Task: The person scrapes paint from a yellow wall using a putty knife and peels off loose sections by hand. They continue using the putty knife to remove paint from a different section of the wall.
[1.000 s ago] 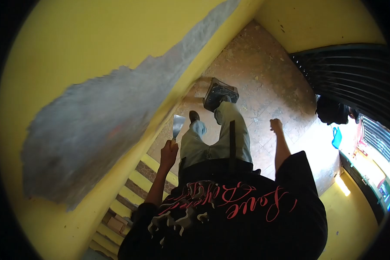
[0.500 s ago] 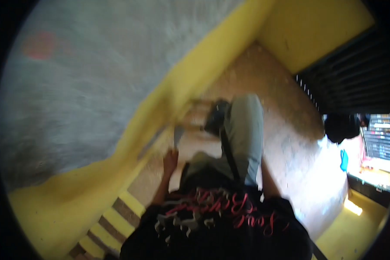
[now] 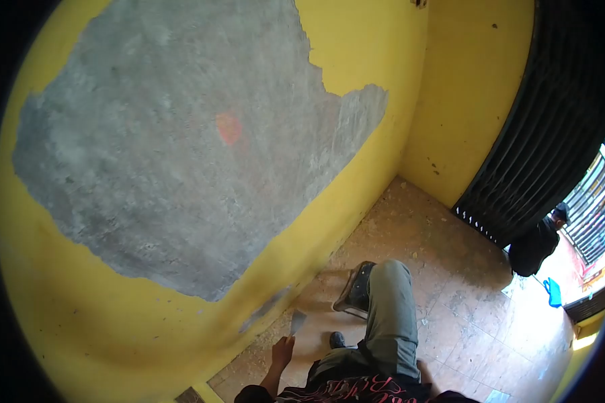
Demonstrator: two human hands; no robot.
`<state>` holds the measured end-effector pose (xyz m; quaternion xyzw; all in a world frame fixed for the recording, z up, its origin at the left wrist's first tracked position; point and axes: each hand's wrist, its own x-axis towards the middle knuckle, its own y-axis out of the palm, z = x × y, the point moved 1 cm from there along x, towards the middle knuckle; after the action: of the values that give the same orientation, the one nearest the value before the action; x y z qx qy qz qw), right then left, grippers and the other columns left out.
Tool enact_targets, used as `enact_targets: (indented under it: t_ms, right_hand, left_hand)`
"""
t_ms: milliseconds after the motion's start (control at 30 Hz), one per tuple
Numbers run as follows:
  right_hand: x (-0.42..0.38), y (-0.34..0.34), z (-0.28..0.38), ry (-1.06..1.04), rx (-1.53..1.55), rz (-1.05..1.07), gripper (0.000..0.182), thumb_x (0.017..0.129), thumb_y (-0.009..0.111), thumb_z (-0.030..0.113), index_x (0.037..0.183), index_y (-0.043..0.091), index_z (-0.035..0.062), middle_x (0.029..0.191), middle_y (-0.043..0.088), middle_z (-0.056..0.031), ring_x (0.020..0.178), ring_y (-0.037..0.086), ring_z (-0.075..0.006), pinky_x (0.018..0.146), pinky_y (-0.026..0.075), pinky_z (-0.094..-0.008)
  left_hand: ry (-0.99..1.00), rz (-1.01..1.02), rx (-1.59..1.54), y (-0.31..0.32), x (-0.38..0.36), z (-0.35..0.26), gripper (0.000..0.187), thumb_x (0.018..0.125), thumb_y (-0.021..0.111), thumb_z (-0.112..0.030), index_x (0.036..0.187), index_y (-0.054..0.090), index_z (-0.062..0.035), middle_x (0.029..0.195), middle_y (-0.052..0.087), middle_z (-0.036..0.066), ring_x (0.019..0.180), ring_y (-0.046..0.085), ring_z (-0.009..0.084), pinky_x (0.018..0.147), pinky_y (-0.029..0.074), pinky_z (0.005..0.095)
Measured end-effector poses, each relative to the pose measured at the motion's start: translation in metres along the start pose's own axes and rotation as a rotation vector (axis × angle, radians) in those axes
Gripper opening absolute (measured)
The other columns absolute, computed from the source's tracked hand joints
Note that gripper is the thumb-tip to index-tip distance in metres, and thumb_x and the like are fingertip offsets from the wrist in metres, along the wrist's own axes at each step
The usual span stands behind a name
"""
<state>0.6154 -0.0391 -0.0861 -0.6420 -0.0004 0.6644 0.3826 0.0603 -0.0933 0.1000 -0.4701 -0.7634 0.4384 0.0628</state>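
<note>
My left hand (image 3: pixel 282 350) is closed around the handle of a scraper (image 3: pixel 298 322), its flat blade pointing up and away from me. The blade is low, near the foot of the yellow wall (image 3: pixel 356 178). A large grey patch (image 3: pixel 175 148) with ragged edges, bare of yellow paint, covers much of that wall, with a reddish spot (image 3: pixel 229 128) on it. Only a bit of my right forearm (image 3: pixel 425 376) shows beside my leg; the right hand is hidden.
A dark-seated stool (image 3: pixel 356 290) stands beside my knee. Small debris lies on the tiled floor (image 3: pixel 444 322). A dark folding metal gate (image 3: pixel 511 174) is at the right. A person in black (image 3: pixel 534 252) is low by the bright doorway, near a blue object (image 3: pixel 552 293).
My view has tilted up toward the wall, showing more of the grey patch. The scraper stays in my left hand. The right forearm is now mostly out of sight.
</note>
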Motion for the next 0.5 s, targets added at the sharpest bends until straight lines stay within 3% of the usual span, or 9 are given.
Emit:
enact_targets:
  t_ms: [33, 67, 100, 133, 167, 233, 400, 467, 500]
  right_hand:
    - [0.017, -0.016, 0.014, -0.064, -0.005, -0.074, 0.038, 0.084, 0.057, 0.037, 0.083, 0.071, 0.0021, 0.090, 0.068, -0.0228, 0.089, 0.065, -0.0385, 0.078, 0.051, -0.0482]
    - [0.001, -0.060, 0.048, -0.169, -0.029, -0.127, 0.041, 0.081, 0.062, 0.040, 0.090, 0.070, 0.0010, 0.094, 0.067, -0.0248, 0.093, 0.064, -0.0400, 0.080, 0.051, -0.0472]
    - [0.042, -0.068, 0.055, -0.226, -0.101, -0.268, 0.044, 0.081, 0.063, 0.040, 0.098, 0.067, -0.0004, 0.099, 0.066, -0.0254, 0.098, 0.062, -0.0408, 0.083, 0.050, -0.0465]
    - [0.029, -0.097, 0.086, -0.306, 0.017, -0.308, 0.048, 0.081, 0.064, 0.039, 0.108, 0.063, -0.0006, 0.105, 0.065, -0.0261, 0.103, 0.060, -0.0419, 0.086, 0.049, -0.0463]
    - [0.020, -0.118, 0.115, -0.316, 0.101, -0.377, 0.048, 0.080, 0.067, 0.037, 0.109, 0.064, -0.0003, 0.103, 0.065, -0.0279, 0.102, 0.061, -0.0428, 0.086, 0.049, -0.0465]
    - [-0.018, -0.152, 0.169, -0.562, 0.073, -0.608, 0.042, 0.082, 0.065, 0.033, 0.109, 0.064, 0.0000, 0.099, 0.065, -0.0288, 0.099, 0.062, -0.0429, 0.085, 0.050, -0.0449]
    - [-0.059, -0.179, 0.229, -0.632, 0.342, -0.601, 0.034, 0.086, 0.059, 0.022, 0.110, 0.064, -0.0003, 0.096, 0.067, -0.0272, 0.093, 0.065, -0.0398, 0.082, 0.051, -0.0422]
    - [-0.074, -0.180, 0.241, -0.632, 0.442, -0.576, 0.033, 0.087, 0.057, 0.020, 0.112, 0.064, -0.0006, 0.096, 0.067, -0.0266, 0.091, 0.066, -0.0385, 0.081, 0.052, -0.0416]
    - [-0.090, -0.180, 0.247, -0.650, 0.425, -0.670, 0.033, 0.086, 0.058, 0.019, 0.113, 0.063, -0.0006, 0.096, 0.067, -0.0257, 0.089, 0.067, -0.0366, 0.080, 0.052, -0.0408]
  left_hand:
    - [0.011, -0.025, -0.051, -0.003, -0.003, -0.006, 0.045, 0.093, 0.050, -0.044, 0.088, 0.062, -0.0006, 0.085, 0.064, 0.026, 0.084, 0.061, 0.0464, 0.071, 0.046, 0.0522]
    - [0.020, -0.030, -0.077, -0.002, -0.002, -0.011, 0.046, 0.093, 0.050, -0.044, 0.087, 0.061, 0.0007, 0.082, 0.063, 0.027, 0.083, 0.061, 0.0466, 0.070, 0.047, 0.0505]
    - [0.032, -0.030, -0.078, 0.000, -0.007, -0.011, 0.046, 0.093, 0.050, -0.044, 0.087, 0.061, 0.0007, 0.082, 0.063, 0.027, 0.083, 0.061, 0.0466, 0.070, 0.047, 0.0505]
    - [0.027, -0.049, -0.129, 0.001, -0.009, -0.011, 0.047, 0.093, 0.050, -0.044, 0.086, 0.061, 0.0012, 0.079, 0.063, 0.026, 0.081, 0.061, 0.0462, 0.069, 0.047, 0.0494]
    - [0.026, -0.073, -0.182, 0.002, -0.007, -0.012, 0.048, 0.093, 0.051, -0.044, 0.086, 0.060, 0.0018, 0.077, 0.062, 0.026, 0.079, 0.061, 0.0458, 0.068, 0.047, 0.0483]
    - [0.034, -0.090, -0.214, 0.003, -0.010, -0.015, 0.048, 0.093, 0.051, -0.044, 0.085, 0.060, 0.0022, 0.075, 0.062, 0.025, 0.077, 0.061, 0.0448, 0.067, 0.047, 0.0473]
    - [-0.047, 0.031, -0.387, -0.010, 0.001, -0.042, 0.048, 0.093, 0.052, -0.044, 0.088, 0.061, 0.0029, 0.072, 0.061, 0.024, 0.074, 0.062, 0.0419, 0.065, 0.046, 0.0450]
    - [0.227, -0.074, -0.273, -0.023, 0.015, -0.068, 0.045, 0.093, 0.053, -0.041, 0.093, 0.061, 0.0030, 0.075, 0.061, 0.023, 0.075, 0.063, 0.0412, 0.064, 0.046, 0.0431]
    - [0.225, -0.072, -0.276, -0.028, 0.022, -0.082, 0.045, 0.093, 0.053, -0.041, 0.093, 0.061, 0.0030, 0.075, 0.061, 0.023, 0.075, 0.063, 0.0412, 0.064, 0.046, 0.0431]
